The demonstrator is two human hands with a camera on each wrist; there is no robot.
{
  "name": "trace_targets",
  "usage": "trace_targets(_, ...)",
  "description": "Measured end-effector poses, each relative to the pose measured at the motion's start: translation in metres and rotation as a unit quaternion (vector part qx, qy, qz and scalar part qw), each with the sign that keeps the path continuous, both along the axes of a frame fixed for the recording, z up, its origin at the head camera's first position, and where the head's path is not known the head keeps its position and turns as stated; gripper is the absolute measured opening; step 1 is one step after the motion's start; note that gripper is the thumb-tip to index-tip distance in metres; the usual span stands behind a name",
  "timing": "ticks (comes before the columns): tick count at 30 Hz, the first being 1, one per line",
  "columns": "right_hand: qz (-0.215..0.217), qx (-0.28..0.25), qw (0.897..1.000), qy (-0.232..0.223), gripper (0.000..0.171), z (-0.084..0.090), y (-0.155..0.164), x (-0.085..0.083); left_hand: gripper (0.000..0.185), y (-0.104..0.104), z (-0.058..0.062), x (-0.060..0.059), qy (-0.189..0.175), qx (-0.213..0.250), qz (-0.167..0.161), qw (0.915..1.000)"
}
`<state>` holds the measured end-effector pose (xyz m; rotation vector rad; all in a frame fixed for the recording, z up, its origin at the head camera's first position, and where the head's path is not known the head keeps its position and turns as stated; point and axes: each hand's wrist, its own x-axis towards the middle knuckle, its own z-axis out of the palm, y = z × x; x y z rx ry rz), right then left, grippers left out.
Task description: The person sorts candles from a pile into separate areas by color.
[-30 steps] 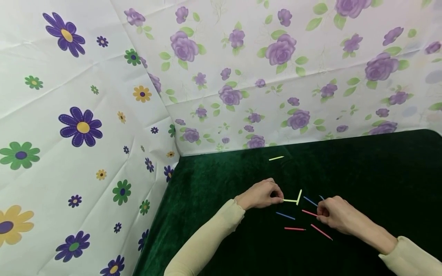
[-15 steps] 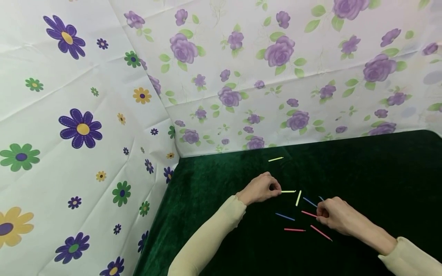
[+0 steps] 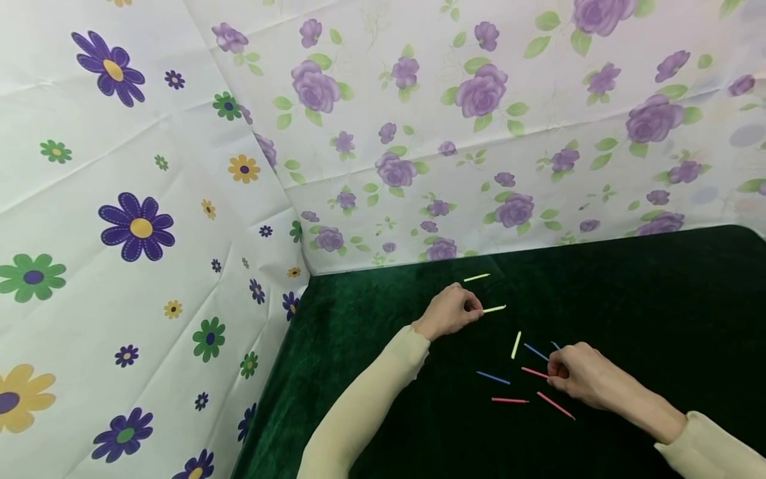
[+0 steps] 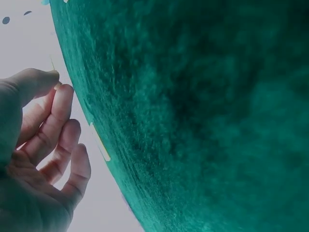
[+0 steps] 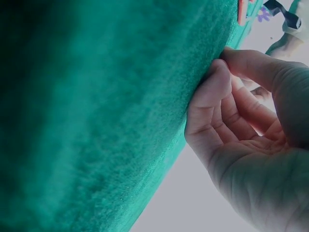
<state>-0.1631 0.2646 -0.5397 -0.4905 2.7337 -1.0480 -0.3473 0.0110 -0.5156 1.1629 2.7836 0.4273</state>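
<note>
Nearest, pale yellow sleeves, left and right, come in from the bottom and right edges. Two red sticks lie flat on the dark green worktop: one nearly level, one slanted to its right. Just beyond, left blue stick, flat, well apart from both hands.

Right grip: fingers curled, thumb and index tips together and low at the cloth. Third red stick runs up to those fingertips; can't tell whether its end is pinched. Middle blue stick reaches the same hand, near end by the knuckles; another blue stick shows only its tip behind the hand.

Short yellow stick lies between the two hands, pointing away from the person, near the middle blue one.

Left grip, farther out: thumb and index pinch one end of the held yellow stick, other end pointing right; remaining fingers loosely bent. Far yellow stick lies past that hand, near the worktop's back edge.

Behind: purple-rose wall sheet; on the left, daisy-print sheet.
</note>
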Motion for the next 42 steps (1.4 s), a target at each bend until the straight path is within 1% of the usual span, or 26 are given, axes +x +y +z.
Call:
trace_targets(6, 0.001, -0.005, 1.0, 0.005, 0.008, 0.0, 0.0, 0.0, 0.013, 0.009, -0.002, -0.008, 0.028, -0.004, 0.026, 0.9993)
trace_targets(12, -0.005, -0.005, 1.0, -0.007, 0.008, 0.0, 0.001, 0.0, 0.014, 0.017, -0.005, -0.017, 0.036, -0.007, 0.051, 0.998)
trace_targets(19, -0.003, -0.006, 1.0, -0.007, 0.008, -0.001, 0.002, 0.0, 0.015, 0.027, -0.009, -0.031, 0.024, 0.003, 0.08, 0.9965)
trace_targets(24, -0.003, -0.011, 1.0, -0.016, 0.007, 0.0, 0.002, -0.001, 0.016, 0.029, -0.013, -0.036, 0.02, -0.001, 0.095, 0.9952)
trace_targets(29, -0.007, -0.008, 1.0, -0.019, 0.007, 0.002, 0.002, -0.001, 0.017, 0.031, -0.013, -0.04, 0.016, 0.002, 0.095, 0.9953)
trace_targets(30, -0.009, -0.007, 1.0, -0.018, 0.008, 0.002, 0.001, -0.001, 0.02, 0.03, -0.022, -0.047, 0.023, 0.002, 0.094, 0.9953)
trace_targets(34, -0.015, -0.002, 1.0, -0.012, 0.008, 0.003, 0.0, 0.0, 0.02, 0.031, -0.021, -0.05, 0.032, -0.01, 0.089, 0.9955)
trace_targets(36, -0.015, -0.003, 1.0, -0.009, 0.009, 0.003, 0.0, 0.0, 0.02, 0.031, -0.021, -0.05, 0.04, -0.013, 0.086, 0.9955)
trace_targets(37, -0.015, -0.003, 1.0, -0.009, 0.009, 0.002, 0.0, 0.0, 0.018, 0.032, -0.012, -0.044, 0.037, -0.015, 0.084, 0.9957)
trace_targets(42, -0.014, -0.006, 1.0, -0.011, 0.008, 0.001, -0.001, 0.001, 0.018, 0.031, -0.015, -0.044, 0.041, -0.01, 0.081, 0.9958)
